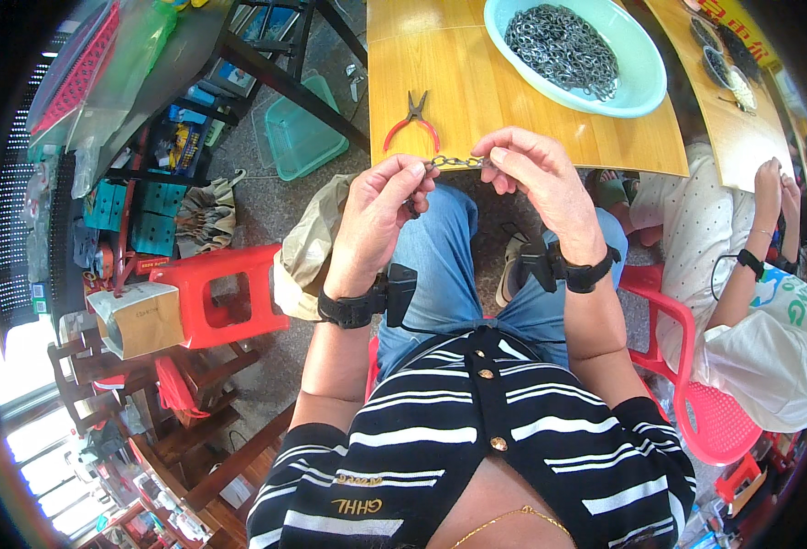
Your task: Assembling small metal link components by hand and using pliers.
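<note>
A short length of dark metal chain (458, 163) is stretched between my two hands, just off the near edge of the wooden table (458, 64). My left hand (387, 203) pinches one end, and a bit more dark metal shows below its fingers. The other end is pinched between thumb and fingers of my right hand (536, 178). Red-handled pliers (413, 123) lie on the table just beyond the chain, jaws pointing away from me. Farther back on the right, a pale blue-green basin (643, 78) holds a heap of loose dark metal links (563, 50).
A co-worker (742, 302) sits to my right on a pink chair (714, 416), hands at another table (747, 137). At my left are a red stool (229, 295) with a cardboard box (138, 320), and a green plastic bin (304, 128) on the floor.
</note>
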The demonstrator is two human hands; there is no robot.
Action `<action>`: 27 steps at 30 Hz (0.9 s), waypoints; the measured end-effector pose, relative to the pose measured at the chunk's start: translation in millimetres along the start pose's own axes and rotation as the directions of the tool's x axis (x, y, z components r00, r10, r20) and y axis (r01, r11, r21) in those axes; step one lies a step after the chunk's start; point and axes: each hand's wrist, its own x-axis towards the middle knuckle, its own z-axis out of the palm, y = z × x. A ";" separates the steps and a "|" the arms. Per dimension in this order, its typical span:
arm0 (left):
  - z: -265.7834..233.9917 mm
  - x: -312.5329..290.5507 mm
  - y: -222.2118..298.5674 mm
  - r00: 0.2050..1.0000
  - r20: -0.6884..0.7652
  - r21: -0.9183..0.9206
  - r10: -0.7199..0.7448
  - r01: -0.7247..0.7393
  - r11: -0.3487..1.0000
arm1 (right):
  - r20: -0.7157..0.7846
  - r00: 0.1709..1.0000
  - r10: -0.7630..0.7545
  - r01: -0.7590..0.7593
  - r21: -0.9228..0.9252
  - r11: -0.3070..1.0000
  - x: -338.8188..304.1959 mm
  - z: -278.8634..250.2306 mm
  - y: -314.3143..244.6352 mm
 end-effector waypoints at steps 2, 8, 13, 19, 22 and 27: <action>-1.3 1.2 -0.4 1.000 -0.001 -0.002 0.000 0.000 1.000 | -0.018 1.000 -0.001 0.002 0.027 1.000 0.9 -4.5 3.5; -3.8 0.2 2.1 0.999 0.024 -0.043 -0.021 0.022 0.999 | -0.029 1.000 0.004 -0.004 -0.007 1.000 2.1 -8.1 5.5; -2.3 0.7 2.7 0.999 0.029 -0.043 -0.020 0.021 0.999 | 0.018 0.998 -0.052 0.055 -0.276 0.960 6.9 -6.7 12.8; 1.6 1.4 -1.3 1.000 0.015 0.027 0.010 -0.010 1.000 | 0.047 0.925 -0.377 0.338 -0.553 0.761 9.1 13.9 7.8; 3.0 1.3 -2.5 0.999 0.036 0.034 0.013 -0.014 0.999 | 0.182 0.872 -0.454 0.489 -0.301 0.818 10.5 24.5 1.3; 3.8 0.7 -3.1 0.997 0.057 0.136 0.046 -0.053 0.989 | 0.230 0.921 -0.315 0.377 -0.322 0.868 9.6 24.3 -2.9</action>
